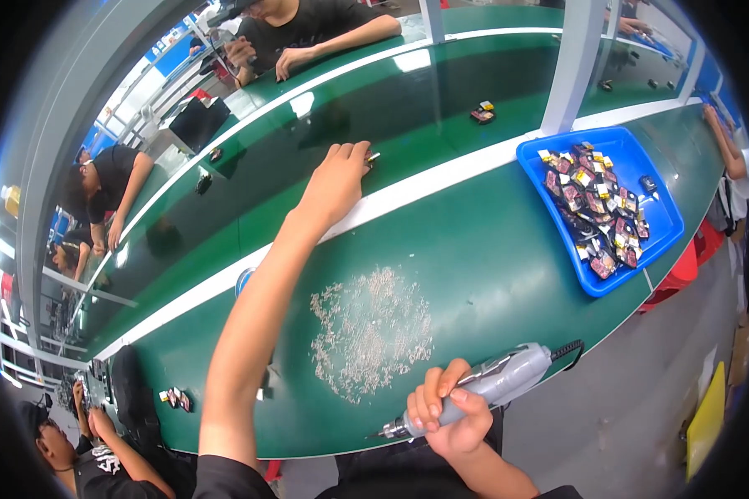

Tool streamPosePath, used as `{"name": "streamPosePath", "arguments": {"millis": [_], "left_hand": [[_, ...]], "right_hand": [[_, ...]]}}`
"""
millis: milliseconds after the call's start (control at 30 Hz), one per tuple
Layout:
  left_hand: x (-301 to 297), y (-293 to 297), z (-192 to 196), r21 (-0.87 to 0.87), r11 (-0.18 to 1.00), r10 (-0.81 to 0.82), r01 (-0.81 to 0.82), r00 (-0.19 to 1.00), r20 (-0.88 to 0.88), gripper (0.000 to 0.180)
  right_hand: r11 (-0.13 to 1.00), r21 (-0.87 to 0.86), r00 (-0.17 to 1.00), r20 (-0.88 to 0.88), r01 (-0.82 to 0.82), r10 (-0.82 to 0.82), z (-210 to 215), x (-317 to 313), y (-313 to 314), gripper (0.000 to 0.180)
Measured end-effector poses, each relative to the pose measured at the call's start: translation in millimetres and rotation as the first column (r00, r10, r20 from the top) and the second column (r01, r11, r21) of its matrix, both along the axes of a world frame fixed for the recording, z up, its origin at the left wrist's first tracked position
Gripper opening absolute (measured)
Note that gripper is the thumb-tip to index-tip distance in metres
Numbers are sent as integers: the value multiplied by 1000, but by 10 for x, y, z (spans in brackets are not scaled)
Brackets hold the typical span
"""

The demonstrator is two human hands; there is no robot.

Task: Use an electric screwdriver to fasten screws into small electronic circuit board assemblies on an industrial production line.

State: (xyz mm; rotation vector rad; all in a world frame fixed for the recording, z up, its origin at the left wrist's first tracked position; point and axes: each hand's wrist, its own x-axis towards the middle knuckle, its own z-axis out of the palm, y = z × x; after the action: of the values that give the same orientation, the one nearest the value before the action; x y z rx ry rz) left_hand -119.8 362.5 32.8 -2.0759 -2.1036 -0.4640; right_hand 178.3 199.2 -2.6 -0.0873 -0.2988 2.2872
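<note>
A workshop with a grey floor (pixel 632 424) is seen around a green workbench (pixel 491 249), which is divided by a white rail (pixel 441 180) from a green belt (pixel 250 208) on the far side. Across the belt, a co-worker (pixel 308 37) is seated, and more people are seen at the left. The two hands are held well apart. The left hand (pixel 341 170) is stretched over the rail to the belt, its fingers bent at a small dark part (pixel 374 158) with a white end; whether the part is gripped or merely touched cannot be told. At the near edge, a grey electric screwdriver (pixel 503 378) is wrapped by the right hand (pixel 453 407), its bit pointed left, clear of any part. Loose screws (pixel 370 333) are spread between the hands, and similar dark parts (pixel 595 195) are heaped in a blue tray (pixel 662 224) at the right. The step in hand is judged to be the handling of a part at the belt, between uses of the screwdriver. For the next move, a sure pinch or a clean release seems to be called for, with the screwdriver kept steady.
</note>
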Motion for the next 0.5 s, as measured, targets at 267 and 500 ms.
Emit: {"name": "streamPosePath", "arguments": {"millis": [267, 500], "left_hand": [[795, -2308, 229, -78, 991, -102, 106, 994, 46, 58], [1080, -3360, -132, -10, 999, 40, -39, 997, 67, 50]], "right_hand": [[997, 28, 996, 36, 79, -80, -21, -23, 43, 14], [999, 38, 997, 67, 24, -27, 21, -67, -76, 11]]}}
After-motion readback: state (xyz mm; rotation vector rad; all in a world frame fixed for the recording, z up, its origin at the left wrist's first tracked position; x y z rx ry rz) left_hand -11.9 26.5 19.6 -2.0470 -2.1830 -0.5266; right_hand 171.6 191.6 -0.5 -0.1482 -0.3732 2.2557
